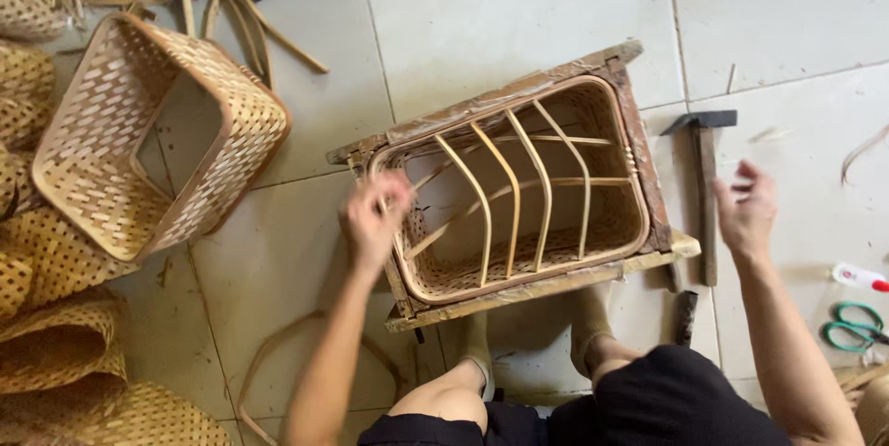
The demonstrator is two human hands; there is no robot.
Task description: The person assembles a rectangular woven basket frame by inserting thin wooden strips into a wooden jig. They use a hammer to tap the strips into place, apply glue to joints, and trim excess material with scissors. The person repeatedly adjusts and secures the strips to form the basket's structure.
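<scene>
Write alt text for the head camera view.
A seated person's left hand grips the rim of a woven basket set in a wooden frame on a tiled floor, while the right hand hovers open near a hammer. Another basket lies at left.

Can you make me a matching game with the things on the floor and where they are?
Things:
1. hammer
2. green scissors
3. empty woven basket
4. left hand

Places:
A. at the far right edge, near a small white tube
B. tipped on its side at the left, by the heap of woven mats
C. on the left rim of the basket in the wooden frame
D. lying on the tiles just right of the wooden frame, close to the right hand

Pairs: 1-D, 2-A, 3-B, 4-C
</scene>
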